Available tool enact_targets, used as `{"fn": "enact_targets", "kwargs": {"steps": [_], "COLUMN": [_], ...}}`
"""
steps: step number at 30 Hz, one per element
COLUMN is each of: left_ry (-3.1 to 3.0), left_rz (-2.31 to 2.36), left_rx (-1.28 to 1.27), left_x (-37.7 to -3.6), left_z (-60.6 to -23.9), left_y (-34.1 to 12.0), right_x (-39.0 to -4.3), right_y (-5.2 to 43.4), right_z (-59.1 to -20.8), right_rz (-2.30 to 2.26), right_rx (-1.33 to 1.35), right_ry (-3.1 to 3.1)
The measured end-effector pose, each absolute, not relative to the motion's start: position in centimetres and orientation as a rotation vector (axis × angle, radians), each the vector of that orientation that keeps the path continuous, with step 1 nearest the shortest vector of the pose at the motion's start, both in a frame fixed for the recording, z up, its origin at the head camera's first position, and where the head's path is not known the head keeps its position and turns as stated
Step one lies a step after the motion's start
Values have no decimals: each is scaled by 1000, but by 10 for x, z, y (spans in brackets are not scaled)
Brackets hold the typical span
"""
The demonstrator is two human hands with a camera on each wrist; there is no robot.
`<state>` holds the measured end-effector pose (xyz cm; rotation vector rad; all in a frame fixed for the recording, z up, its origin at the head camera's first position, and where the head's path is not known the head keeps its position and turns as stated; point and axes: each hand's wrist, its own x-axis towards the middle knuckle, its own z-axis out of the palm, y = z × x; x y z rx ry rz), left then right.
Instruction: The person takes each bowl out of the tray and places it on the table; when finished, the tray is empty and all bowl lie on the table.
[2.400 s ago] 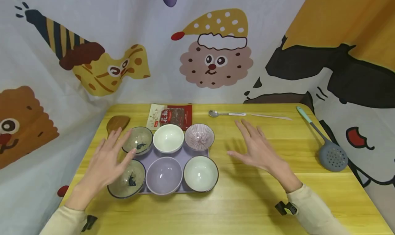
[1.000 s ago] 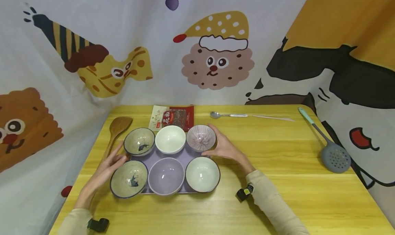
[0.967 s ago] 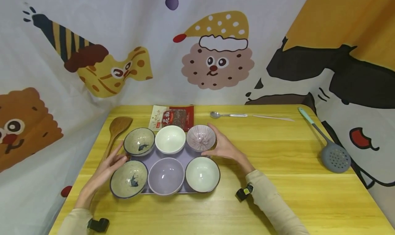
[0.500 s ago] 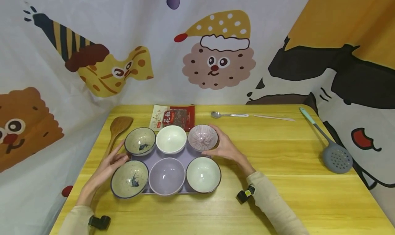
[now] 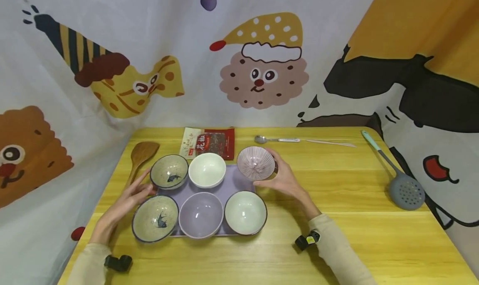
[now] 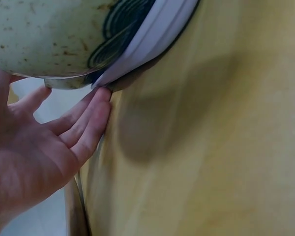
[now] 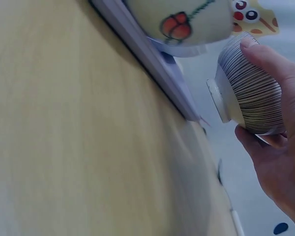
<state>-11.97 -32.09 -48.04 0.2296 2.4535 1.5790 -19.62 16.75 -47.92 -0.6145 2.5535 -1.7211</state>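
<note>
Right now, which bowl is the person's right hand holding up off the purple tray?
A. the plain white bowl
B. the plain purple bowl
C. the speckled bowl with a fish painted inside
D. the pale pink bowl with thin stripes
D: the right hand curls round the pale pink striped ceramic bowl, lifted clear of the flat purple tray; the other bowls sit on it.

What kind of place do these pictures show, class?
Probably a staged tabletop set rather than a real kitchen: a yellow wooden table enclosed by hanging cartoon-print cloth sheets, with small ceramic bowls on a lilac rectangular tray.
</note>
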Motion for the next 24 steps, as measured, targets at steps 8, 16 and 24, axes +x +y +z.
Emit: {"fn": "enact_targets", "kwargs": {"steps": [8, 16, 24], "left_ry": [2435, 2404, 2382], "left_rz": [1478, 1386, 1377], "left_rx": [251, 363, 501], "left_x": [-131, -146, -155], "left_z": [-473, -472, -472], "left_y": [-317, -314, -311], "right_x": [-190, -181, -170], "right_y": [192, 219, 251], "right_z": [-471, -468, -468], "right_rz": [-1740, -1724, -1729], "right_rx": [-558, -505, -414], "right_ry": [2583, 2638, 2664]}}
